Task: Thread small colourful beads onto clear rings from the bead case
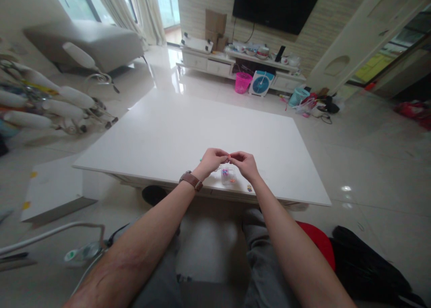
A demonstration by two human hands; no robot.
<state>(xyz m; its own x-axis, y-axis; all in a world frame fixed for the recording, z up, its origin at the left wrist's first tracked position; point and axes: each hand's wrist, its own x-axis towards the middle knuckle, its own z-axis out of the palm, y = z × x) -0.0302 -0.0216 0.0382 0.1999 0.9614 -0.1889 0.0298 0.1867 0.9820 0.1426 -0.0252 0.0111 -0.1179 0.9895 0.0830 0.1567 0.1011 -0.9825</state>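
Both hands meet over the near edge of a white table (215, 119). My left hand (214, 159), with a brown watch (191, 181) on its wrist, pinches a tiny red piece (229, 156). From the other side my right hand (245, 162) grips the same piece with thumb and forefinger. Below them stands a small clear box (228, 177) with pink, purple and orange bits in it. A small yellow and dark item (249, 188) lies right of the box, by the table edge. Something small and green shows behind my left hand, mostly hidden.
A white box (55, 189) is on the floor left of the table. Behind the table are a low cabinet (208, 63), a pink basket (243, 82) and a blue fan (261, 83). A red seat (316, 240) and black cloth are at the lower right.
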